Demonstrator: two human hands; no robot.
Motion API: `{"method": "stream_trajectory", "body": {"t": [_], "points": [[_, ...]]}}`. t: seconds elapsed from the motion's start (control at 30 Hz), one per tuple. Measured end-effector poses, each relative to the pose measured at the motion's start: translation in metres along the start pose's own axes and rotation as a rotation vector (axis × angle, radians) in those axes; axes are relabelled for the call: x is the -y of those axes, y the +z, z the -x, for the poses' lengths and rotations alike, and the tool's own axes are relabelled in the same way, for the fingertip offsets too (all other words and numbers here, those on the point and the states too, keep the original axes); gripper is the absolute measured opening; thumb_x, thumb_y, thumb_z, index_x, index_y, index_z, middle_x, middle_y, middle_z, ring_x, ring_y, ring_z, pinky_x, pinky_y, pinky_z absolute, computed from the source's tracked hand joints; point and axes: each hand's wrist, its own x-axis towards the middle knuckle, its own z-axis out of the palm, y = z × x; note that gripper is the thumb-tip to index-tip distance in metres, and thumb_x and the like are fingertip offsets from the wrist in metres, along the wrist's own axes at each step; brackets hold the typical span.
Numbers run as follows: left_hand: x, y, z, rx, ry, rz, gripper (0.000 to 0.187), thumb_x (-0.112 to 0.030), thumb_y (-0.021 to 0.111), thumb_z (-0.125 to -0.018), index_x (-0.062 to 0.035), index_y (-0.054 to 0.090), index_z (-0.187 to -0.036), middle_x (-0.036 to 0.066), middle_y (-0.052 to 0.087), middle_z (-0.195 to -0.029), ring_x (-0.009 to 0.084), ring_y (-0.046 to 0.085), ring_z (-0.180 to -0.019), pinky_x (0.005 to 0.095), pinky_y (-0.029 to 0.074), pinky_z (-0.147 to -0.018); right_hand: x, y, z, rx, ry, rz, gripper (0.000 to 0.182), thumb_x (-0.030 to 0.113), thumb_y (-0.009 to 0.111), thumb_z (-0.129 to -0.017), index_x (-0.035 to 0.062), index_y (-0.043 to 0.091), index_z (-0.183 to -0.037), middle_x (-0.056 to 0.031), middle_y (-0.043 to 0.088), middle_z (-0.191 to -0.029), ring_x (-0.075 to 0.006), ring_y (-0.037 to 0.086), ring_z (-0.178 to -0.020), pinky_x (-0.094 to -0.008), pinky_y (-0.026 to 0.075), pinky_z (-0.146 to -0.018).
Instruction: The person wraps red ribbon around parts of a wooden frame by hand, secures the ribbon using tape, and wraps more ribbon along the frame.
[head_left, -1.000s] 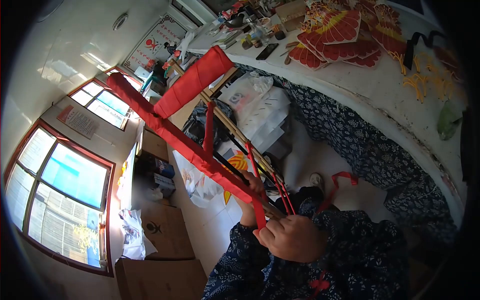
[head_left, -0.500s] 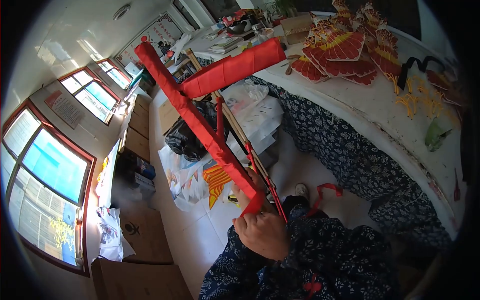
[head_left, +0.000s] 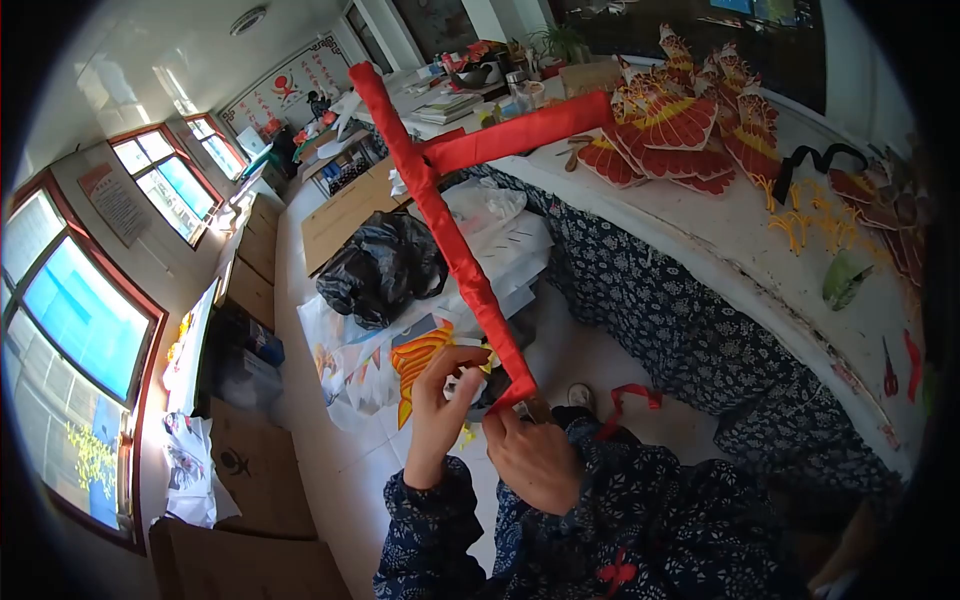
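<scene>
A frame wrapped in red fabric [head_left: 455, 245] rises from my hands toward the upper left, with a red-wrapped arm branching off to the right. My right hand [head_left: 535, 462] is closed round the frame's lower end, where a strip of red fabric folds over. My left hand [head_left: 440, 405] is beside the lower end, to its left, apart from the frame, its fingers curved and apart with nothing visible between them.
Red and yellow fan-shaped pieces [head_left: 680, 125] are piled on the white counter [head_left: 740, 235]. Scissors [head_left: 889, 368] and a green leaf-like piece [head_left: 846, 280] lie there too. A black plastic bag [head_left: 385, 270] sits beyond my hands. Cardboard boxes [head_left: 262, 465] stand at the left.
My left hand has come off the frame and moved left. The red-wrapped frame now stands more upright, turned so the sticks behind it no longer show. The view has shifted slightly.
</scene>
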Motion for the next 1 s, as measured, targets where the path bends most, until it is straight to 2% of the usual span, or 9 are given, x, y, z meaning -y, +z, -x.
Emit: {"method": "stream_trajectory", "body": {"t": [0.07, 0.17, 0.3, 0.37, 0.47, 0.6, 0.77, 0.9, 1.0], "points": [[-0.032, 0.003, -0.002, 0.262, 0.096, -0.363, 0.036, -0.028, 0.074, -0.08, -0.0009, 0.061, -0.101, 0.011, 0.061, -0.09, 0.0249, 0.06, -0.084, 0.0358, 0.048, -0.073, 0.003, 0.002, 0.007, 0.015, 0.041, -0.016, 0.016, 0.01, 0.06, -0.077, 0.0004, 0.057, -0.09, -0.0127, 0.059, -0.084, -0.0212, 0.064, -0.067, -0.0339, 0.054, -0.061], [-0.054, 0.015, -0.008, 0.281, 0.15, -0.561, 0.034, -0.027, 0.076, -0.078, -0.0016, 0.063, -0.097, 0.013, 0.062, -0.091, 0.0287, 0.061, -0.086, 0.0362, 0.048, -0.074, 0.005, 0.005, 0.008, 0.018, -0.067, 0.138, 0.022, 0.009, 0.061, -0.078, -0.0016, 0.056, -0.098, -0.0149, 0.061, -0.091, -0.0247, 0.064, -0.076, -0.0442, 0.051, -0.081], [-0.058, 0.017, -0.011, 0.336, 0.187, -0.719, 0.034, -0.026, 0.077, -0.077, -0.0023, 0.063, -0.096, 0.015, 0.062, -0.092, 0.0341, 0.06, -0.087, 0.0386, 0.047, -0.075, 0.009, 0.008, 0.014, 0.0, -0.076, 0.065, 0.028, 0.008, 0.06, -0.079, -0.0034, 0.054, -0.105, -0.016, 0.061, -0.092, -0.0259, 0.063, -0.083, -0.0524, 0.043, -0.093], [-0.056, 0.016, -0.012, 0.35, 0.2, -0.743, 0.035, -0.027, 0.078, -0.077, -0.0024, 0.063, -0.096, 0.015, 0.062, -0.093, 0.0359, 0.06, -0.087, 0.0398, 0.047, -0.075, 0.007, 0.007, 0.017, -0.029, -0.068, -0.021, 0.03, 0.008, 0.06, -0.079, -0.0032, 0.053, -0.106, -0.0163, 0.062, -0.092, -0.0263, 0.064, -0.081, -0.051, 0.044, -0.091], [-0.052, 0.012, -0.01, 0.397, 0.122, -0.547, 0.035, -0.027, 0.074, -0.077, -0.0006, 0.058, -0.093, 0.016, 0.059, -0.088, 0.0368, 0.057, -0.085, 0.0434, 0.045, -0.074, 0.004, 0.005, 0.02, -0.08, -0.053, -0.195, 0.033, 0.008, 0.061, -0.079, -0.0029, 0.052, -0.109, -0.0171, 0.062, -0.091, -0.027, 0.064, -0.078, -0.0481, 0.046, -0.088], [-0.047, 0.01, -0.01, 0.366, 0.22, -0.485, 0.032, -0.024, 0.073, -0.078, -0.0007, 0.058, -0.094, 0.017, 0.059, -0.088, 0.0371, 0.057, -0.085, 0.0431, 0.045, -0.074, 0.001, 0.002, 0.022, 0.027, 0.048, -0.526, 0.039, 0.006, 0.062, -0.078, -0.0012, 0.049, -0.114, -0.0183, 0.063, -0.092, -0.0279, 0.065, -0.073, -0.0434, 0.049, -0.08], [-0.051, 0.012, -0.01, 0.41, 0.178, -0.624, 0.034, -0.02, 0.076, -0.078, -0.0022, 0.061, -0.102, 0.017, 0.061, -0.094, 0.0373, 0.059, -0.092, 0.0397, 0.046, -0.078, 0.001, 0.007, 0.025, -0.055, 0.044, -0.718, 0.039, 0.005, 0.063, -0.079, 0.0003, 0.048, -0.115, -0.0191, 0.063, -0.093, -0.0296, 0.065, -0.068, -0.0393, 0.052, -0.065], [-0.048, 0.014, -0.01, 0.391, 0.133, -0.608, 0.034, -0.014, 0.075, -0.078, -0.0004, 0.06, -0.106, 0.013, 0.064, -0.098, 0.0305, 0.062, -0.096, 0.0363, 0.047, -0.083, 0.003, 0.013, 0.031, -0.092, 0.026, -0.787, 0.035, 0.004, 0.063, -0.08, -0.0003, 0.048, -0.111, -0.018, 0.062, -0.091, -0.0292, 0.066, -0.068, -0.0374, 0.052, -0.059], [-0.043, 0.01, -0.016, 0.481, 0.028, -0.164, 0.032, -0.006, 0.073, -0.078, 0.0013, 0.06, -0.107, 0.009, 0.065, -0.102, 0.0201, 0.062, -0.099, 0.0323, 0.047, -0.087, 0.0, 0.012, 0.033, -0.083, -0.018, -0.858, 0.033, 0.003, 0.063, -0.08, -0.0001, 0.048, -0.109, -0.0164, 0.061, -0.089, -0.0284, 0.067, -0.069, -0.0362, 0.052, -0.058]]}}
